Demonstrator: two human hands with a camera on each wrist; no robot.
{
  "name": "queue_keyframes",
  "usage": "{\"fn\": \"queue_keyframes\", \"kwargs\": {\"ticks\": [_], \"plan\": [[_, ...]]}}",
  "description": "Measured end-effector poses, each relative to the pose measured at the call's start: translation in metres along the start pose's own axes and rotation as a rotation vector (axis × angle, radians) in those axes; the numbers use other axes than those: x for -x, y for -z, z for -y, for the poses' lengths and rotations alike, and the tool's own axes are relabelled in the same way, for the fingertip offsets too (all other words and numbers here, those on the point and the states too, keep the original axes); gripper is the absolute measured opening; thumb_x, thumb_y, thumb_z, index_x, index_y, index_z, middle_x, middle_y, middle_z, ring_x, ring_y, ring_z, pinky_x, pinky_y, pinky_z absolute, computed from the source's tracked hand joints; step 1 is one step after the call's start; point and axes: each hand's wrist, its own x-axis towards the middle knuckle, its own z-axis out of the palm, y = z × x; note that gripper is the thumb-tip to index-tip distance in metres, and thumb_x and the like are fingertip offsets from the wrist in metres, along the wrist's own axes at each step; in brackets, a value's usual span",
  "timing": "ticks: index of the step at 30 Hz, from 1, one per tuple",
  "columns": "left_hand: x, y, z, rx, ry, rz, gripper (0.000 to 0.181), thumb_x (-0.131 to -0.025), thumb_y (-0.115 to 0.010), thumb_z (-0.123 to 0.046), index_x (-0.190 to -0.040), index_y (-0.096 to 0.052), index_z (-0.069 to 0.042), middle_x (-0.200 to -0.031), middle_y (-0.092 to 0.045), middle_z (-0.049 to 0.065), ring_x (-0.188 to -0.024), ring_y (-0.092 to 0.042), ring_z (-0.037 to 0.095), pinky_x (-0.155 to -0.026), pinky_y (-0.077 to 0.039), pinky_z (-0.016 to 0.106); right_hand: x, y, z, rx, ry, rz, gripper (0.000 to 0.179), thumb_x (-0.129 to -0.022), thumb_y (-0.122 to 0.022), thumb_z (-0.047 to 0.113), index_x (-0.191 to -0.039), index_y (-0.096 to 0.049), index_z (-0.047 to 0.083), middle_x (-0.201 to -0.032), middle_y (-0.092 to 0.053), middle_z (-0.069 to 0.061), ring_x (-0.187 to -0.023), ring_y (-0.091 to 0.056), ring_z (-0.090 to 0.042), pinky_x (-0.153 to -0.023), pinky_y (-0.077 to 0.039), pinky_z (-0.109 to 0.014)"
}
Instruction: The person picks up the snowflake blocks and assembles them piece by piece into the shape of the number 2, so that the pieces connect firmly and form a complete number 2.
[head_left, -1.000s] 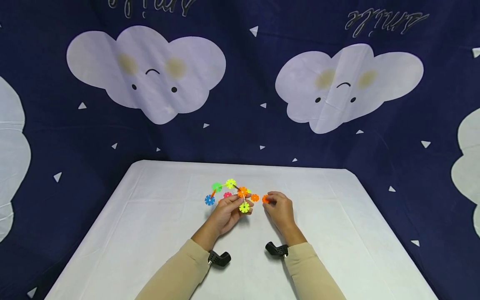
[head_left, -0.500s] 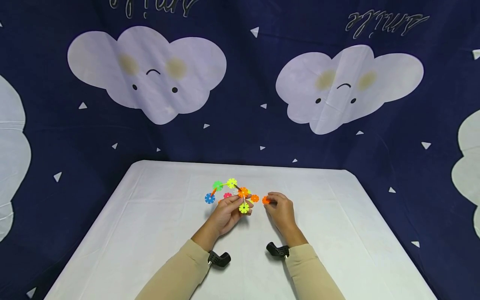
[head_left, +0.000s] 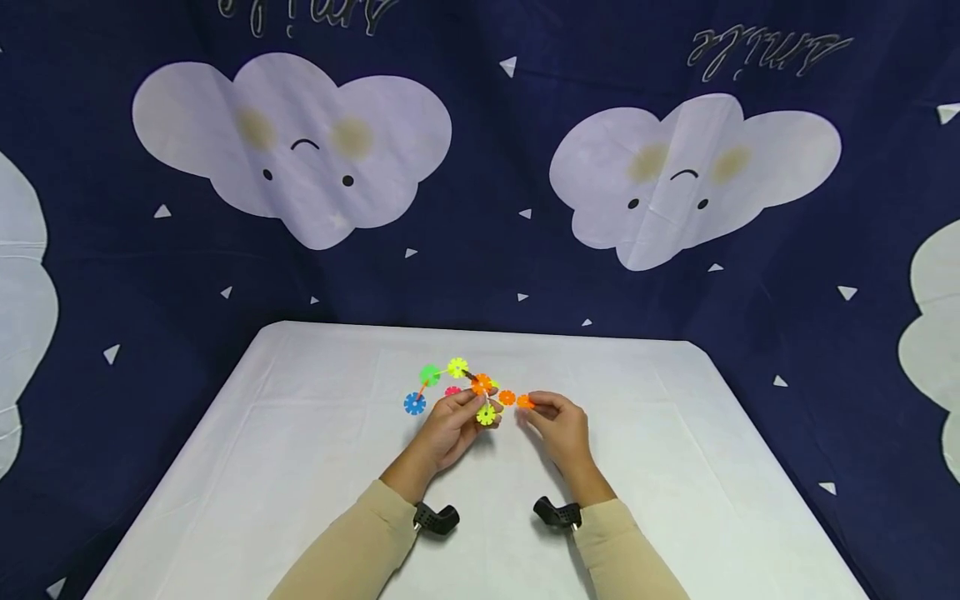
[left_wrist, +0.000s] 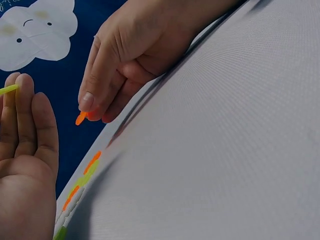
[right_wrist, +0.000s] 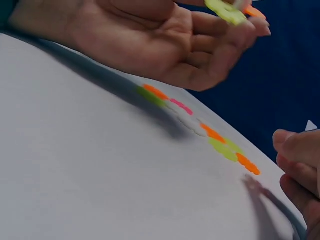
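My left hand (head_left: 447, 429) grips a chain of interlocking snowflake discs, held above the table. The chain runs from a blue disc (head_left: 415, 403) through a green disc (head_left: 430, 375), a yellow disc (head_left: 457, 367) and an orange disc (head_left: 482, 383) to a yellow-green disc (head_left: 486, 414) by the fingers. My right hand (head_left: 564, 432) pinches a single orange disc (left_wrist: 80, 119) between thumb and fingers, a little to the right of the chain. In the right wrist view the left hand (right_wrist: 165, 50) shows its palm side, and the right hand (right_wrist: 302, 165) is partly cut off.
Loose discs lie on the white table (head_left: 300, 467) beneath and beyond the hands, among them a pink disc (right_wrist: 181, 106), a white disc (right_wrist: 189, 121) and an orange disc (head_left: 507, 397). A dark blue cloth with clouds (head_left: 292, 150) hangs behind the table's far edge.
The right hand's fingers have straightened somewhat, and the pinched orange disc has shifted slightly left, showing more fully. The chain has tilted a little, its blue end dropping lower.
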Motion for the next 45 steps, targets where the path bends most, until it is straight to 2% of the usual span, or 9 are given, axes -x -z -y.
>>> {"fn": "queue_keyframes", "kwargs": {"ticks": [3,10,15,21,27,31,35,39,45], "plan": [[-0.002,0.002,0.001,0.002,-0.018,-0.022,0.04,-0.113,-0.048,-0.005,-0.14,-0.044,0.024,-0.105,-0.072,0.014,-0.094,-0.069,0.021,-0.09,-0.058,0.037,0.005,-0.004,0.001,-0.068,-0.005,0.014,0.027,-0.082,-0.087,-0.01,-0.106,-0.077,-0.006,-0.104,-0.075,-0.02,-0.09,-0.074,-0.024,-0.079,-0.059,-0.023],[-0.003,0.003,0.002,0.008,-0.105,-0.082,0.021,-0.109,-0.057,-0.004,-0.125,-0.067,0.005,-0.111,-0.074,0.016,-0.099,-0.071,0.023,-0.088,-0.058,0.035,0.022,-0.011,0.01,-0.192,-0.032,0.075,0.027,-0.084,-0.082,-0.013,-0.11,-0.075,-0.011,-0.109,-0.073,-0.024,-0.092,-0.073,-0.024,-0.081,-0.059,-0.024],[-0.003,0.005,0.003,-0.004,-0.149,-0.111,0.029,-0.109,-0.059,-0.005,-0.133,-0.063,0.01,-0.112,-0.075,0.013,-0.11,-0.069,0.032,-0.093,-0.057,0.035,0.035,-0.019,0.014,-0.329,-0.13,0.105,0.028,-0.088,-0.082,-0.007,-0.113,-0.073,-0.013,-0.103,-0.075,-0.022,-0.089,-0.074,-0.017,-0.08,-0.06,-0.028],[-0.002,0.004,0.003,-0.001,-0.169,-0.104,0.024,-0.108,-0.058,-0.003,-0.13,-0.068,0.004,-0.113,-0.075,0.013,-0.111,-0.07,0.032,-0.099,-0.054,0.037,0.043,-0.027,0.02,-0.519,-0.191,0.137,0.029,-0.092,-0.076,-0.01,-0.117,-0.068,-0.02,-0.104,-0.076,-0.02,-0.094,-0.075,-0.019,-0.084,-0.06,-0.033],[-0.001,0.001,0.003,0.004,-0.173,-0.085,0.03,-0.109,-0.058,-0.003,-0.135,-0.063,0.01,-0.115,-0.075,0.013,-0.112,-0.07,0.029,-0.101,-0.053,0.037,0.047,-0.03,0.024,-0.588,-0.198,0.151,0.028,-0.094,-0.072,-0.012,-0.119,-0.065,-0.022,-0.103,-0.076,-0.019,-0.096,-0.075,-0.021,-0.087,-0.06,-0.035],[-0.001,0.0,0.003,0.014,-0.186,-0.066,0.029,-0.109,-0.056,-0.003,-0.134,-0.063,0.009,-0.115,-0.075,0.012,-0.108,-0.07,0.023,-0.1,-0.053,0.035,0.048,-0.032,0.024,-0.646,-0.206,0.156,0.024,-0.098,-0.068,-0.011,-0.12,-0.066,-0.021,-0.102,-0.077,-0.017,-0.098,-0.075,-0.022,-0.093,-0.057,-0.037],[-0.001,0.0,0.005,0.029,-0.21,-0.04,0.026,-0.109,-0.055,-0.001,-0.132,-0.066,0.007,-0.115,-0.075,0.012,-0.107,-0.07,0.024,-0.1,-0.053,0.035,0.05,-0.035,0.024,-0.772,-0.254,0.166,0.016,-0.101,-0.062,-0.011,-0.113,-0.074,-0.011,-0.1,-0.077,-0.015,-0.098,-0.075,-0.022,-0.098,-0.055,-0.039],[-0.001,0.0,0.005,0.033,-0.225,-0.027,0.025,-0.109,-0.054,0.001,-0.126,-0.072,0.0,-0.115,-0.075,0.011,-0.112,-0.068,0.026,-0.102,-0.052,0.034,0.052,-0.037,0.025,-0.897,-0.332,0.204,0.025,-0.107,-0.055,-0.008,-0.107,-0.078,0.0,-0.104,-0.077,-0.016,-0.104,-0.074,-0.022,-0.103,-0.051,-0.041],[-0.001,-0.002,0.004,0.025,-0.234,-0.026,0.036,-0.109,-0.05,0.006,-0.106,-0.08,-0.013,-0.113,-0.075,0.007,-0.112,-0.068,0.024,-0.105,-0.049,0.034,0.052,-0.037,0.025,-0.972,-0.395,0.24,0.031,-0.111,-0.047,-0.003,-0.11,-0.078,0.0,-0.112,-0.075,-0.017,-0.113,-0.071,-0.025,-0.109,-0.046,-0.045]]}}
